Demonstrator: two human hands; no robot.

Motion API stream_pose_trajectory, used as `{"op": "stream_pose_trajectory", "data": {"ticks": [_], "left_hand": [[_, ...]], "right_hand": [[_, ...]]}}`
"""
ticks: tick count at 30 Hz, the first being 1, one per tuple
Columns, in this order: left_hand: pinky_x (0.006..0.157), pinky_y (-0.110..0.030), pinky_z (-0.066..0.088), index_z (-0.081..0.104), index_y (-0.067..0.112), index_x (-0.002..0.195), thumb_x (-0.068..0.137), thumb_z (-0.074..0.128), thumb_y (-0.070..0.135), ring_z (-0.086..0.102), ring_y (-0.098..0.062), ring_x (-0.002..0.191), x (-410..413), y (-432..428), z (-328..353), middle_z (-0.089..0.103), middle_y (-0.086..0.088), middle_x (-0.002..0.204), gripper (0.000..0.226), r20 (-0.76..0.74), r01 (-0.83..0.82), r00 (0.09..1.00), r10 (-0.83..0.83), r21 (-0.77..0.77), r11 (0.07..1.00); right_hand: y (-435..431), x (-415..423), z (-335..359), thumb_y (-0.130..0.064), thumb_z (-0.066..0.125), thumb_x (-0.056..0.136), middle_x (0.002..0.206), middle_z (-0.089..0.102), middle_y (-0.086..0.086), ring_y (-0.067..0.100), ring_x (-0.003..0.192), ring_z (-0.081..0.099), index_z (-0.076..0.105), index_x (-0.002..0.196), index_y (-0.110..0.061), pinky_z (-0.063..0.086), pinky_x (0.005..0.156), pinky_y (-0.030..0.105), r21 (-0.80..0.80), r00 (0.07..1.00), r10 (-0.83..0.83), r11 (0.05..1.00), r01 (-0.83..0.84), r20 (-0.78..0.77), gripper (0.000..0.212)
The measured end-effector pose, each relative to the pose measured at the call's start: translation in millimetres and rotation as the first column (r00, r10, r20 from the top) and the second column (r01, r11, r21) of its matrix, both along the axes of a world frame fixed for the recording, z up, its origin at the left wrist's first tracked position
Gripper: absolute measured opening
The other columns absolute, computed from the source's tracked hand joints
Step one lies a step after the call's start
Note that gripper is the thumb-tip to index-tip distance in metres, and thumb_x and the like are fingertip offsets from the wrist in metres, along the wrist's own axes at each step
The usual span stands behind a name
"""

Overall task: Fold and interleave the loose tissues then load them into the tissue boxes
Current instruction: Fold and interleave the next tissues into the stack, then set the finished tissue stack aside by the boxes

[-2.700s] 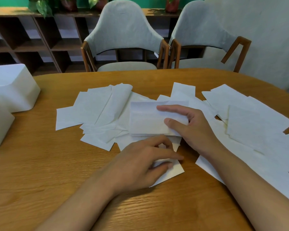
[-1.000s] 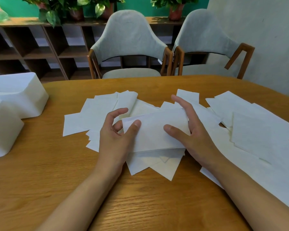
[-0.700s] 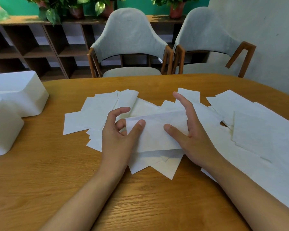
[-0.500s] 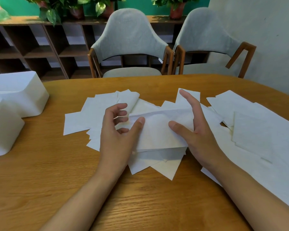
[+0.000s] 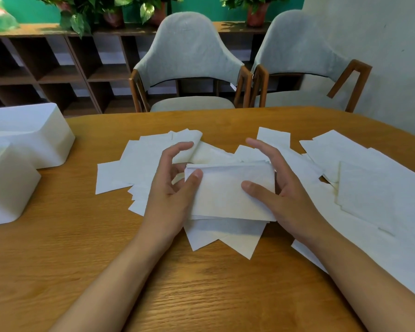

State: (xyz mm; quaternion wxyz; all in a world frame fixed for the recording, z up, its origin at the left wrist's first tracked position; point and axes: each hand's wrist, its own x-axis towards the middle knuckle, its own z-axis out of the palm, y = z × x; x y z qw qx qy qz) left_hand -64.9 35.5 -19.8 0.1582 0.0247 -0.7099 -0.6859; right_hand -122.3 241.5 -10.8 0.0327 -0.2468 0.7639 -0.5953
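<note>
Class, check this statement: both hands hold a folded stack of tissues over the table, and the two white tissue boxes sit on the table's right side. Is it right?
One detail is wrong. The head view shows the tissue boxes on the left side of the table, not its right. The rest stands: the left hand and right hand hold the folded stack over the table.

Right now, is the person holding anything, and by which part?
Yes: the folded tissue stack, held by its two short ends. The left hand pinches its left end; the right hand grips its right end, thumb on top.
</note>
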Motion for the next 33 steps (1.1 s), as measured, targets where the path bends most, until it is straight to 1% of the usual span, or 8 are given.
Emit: {"op": "stream_pose_trajectory", "data": {"ticks": [4, 8, 13, 17, 21, 24, 28, 33], "left_hand": [[0.083, -0.031, 0.054, 0.066, 0.042, 0.124, 0.103, 0.064, 0.035, 0.065, -0.019, 0.111, -3, 2, -3, 0.067, 0.011, 0.110, 0.023, 0.057, 0.029, 0.998, -0.029, 0.002, 1.000], [0.068, -0.021, 0.048, 0.076, 0.035, 0.109, 0.099, 0.067, 0.036, 0.061, -0.007, 0.082, -2, 4, -1, 0.065, 0.024, 0.080, 0.014, 0.097, -0.010, 0.995, 0.011, -0.009, 1.000], [0.081, -0.045, 0.056, 0.083, 0.027, 0.096, 0.096, 0.073, 0.033, 0.071, -0.027, 0.096, -2, -2, 3, 0.078, 0.004, 0.093, 0.012, 0.157, -0.110, 0.982, 0.100, 0.059, 0.992], [0.093, -0.057, 0.055, 0.084, 0.026, 0.093, 0.094, 0.076, 0.031, 0.071, -0.033, 0.100, 3, -11, 15, 0.079, 0.000, 0.093, 0.010, 0.152, -0.209, 0.969, 0.197, 0.070, 0.975], [0.084, -0.037, 0.058, 0.082, 0.033, 0.101, 0.096, 0.074, 0.031, 0.069, -0.013, 0.095, 12, -27, 31, 0.076, 0.017, 0.090, 0.010, 0.101, -0.224, 0.969, 0.224, -0.009, 0.975], [0.065, -0.010, 0.050, 0.059, 0.052, 0.132, 0.100, 0.064, 0.043, 0.062, 0.007, 0.092, 24, -52, 56, 0.060, 0.026, 0.106, 0.033, 0.097, -0.119, 0.987, 0.128, -0.096, 0.988], [0.074, -0.023, 0.061, 0.031, 0.064, 0.145, 0.100, 0.065, 0.034, 0.071, -0.001, 0.103, 49, -107, 86, 0.069, 0.012, 0.121, 0.063, 0.100, 0.111, 0.990, -0.097, -0.153, 0.982], [0.067, -0.012, 0.057, 0.056, 0.049, 0.135, 0.102, 0.064, 0.023, 0.067, 0.005, 0.100, 71, -167, 111, 0.069, 0.033, 0.103, 0.043, 0.111, 0.083, 0.992, -0.054, -0.280, 0.956]], "right_hand": [[-2, -1, -3, -0.052, 0.058, 0.089, 0.123, 0.040, -0.049, -0.017, 0.111, 0.046, 0.042, 0.129, -0.063, 0.050, 0.080, 0.009, 0.077, 1.000, -0.015, 0.997, 0.016, -0.016, 0.044], [-2, 0, -7, -0.043, 0.058, 0.096, 0.126, 0.048, -0.040, -0.013, 0.111, 0.049, 0.052, 0.124, -0.056, 0.047, 0.082, 0.007, 0.079, 1.000, -0.012, 0.997, 0.012, 0.004, 0.032], [-7, 5, 0, -0.050, 0.067, 0.090, 0.126, 0.044, -0.042, -0.011, 0.109, 0.054, 0.042, 0.131, -0.063, 0.056, 0.079, 0.016, 0.029, 0.994, 0.035, 0.999, -0.038, 0.108, 0.050], [-12, 12, 14, -0.040, 0.065, 0.087, 0.119, 0.053, -0.040, -0.011, 0.111, 0.052, 0.058, 0.119, -0.060, 0.055, 0.081, 0.017, 0.062, 0.987, 0.110, 0.991, -0.117, 0.116, 0.039], [-32, 15, 26, -0.035, 0.068, 0.093, 0.119, 0.051, -0.043, -0.013, 0.111, 0.047, 0.066, 0.113, -0.057, 0.051, 0.079, 0.011, 0.159, 0.999, 0.037, 0.986, -0.042, 0.038, 0.030], [-55, 16, 42, -0.031, 0.068, 0.094, 0.117, 0.053, -0.044, -0.008, 0.112, 0.049, 0.067, 0.110, -0.053, 0.054, 0.083, 0.016, 0.140, 1.000, 0.004, 0.990, -0.005, 0.006, 0.028], [-92, 19, 66, -0.028, 0.066, 0.096, 0.127, 0.057, -0.027, 0.006, 0.113, 0.056, 0.069, 0.117, -0.048, 0.057, 0.084, 0.027, 0.075, 0.999, 0.036, 0.997, -0.036, 0.003, 0.028], [-150, 19, 81, -0.031, 0.066, 0.097, 0.124, 0.055, -0.026, 0.006, 0.109, 0.054, 0.067, 0.118, -0.047, 0.056, 0.079, 0.023, 0.062, 0.993, 0.117, 0.991, -0.116, -0.010, 0.026]]}}
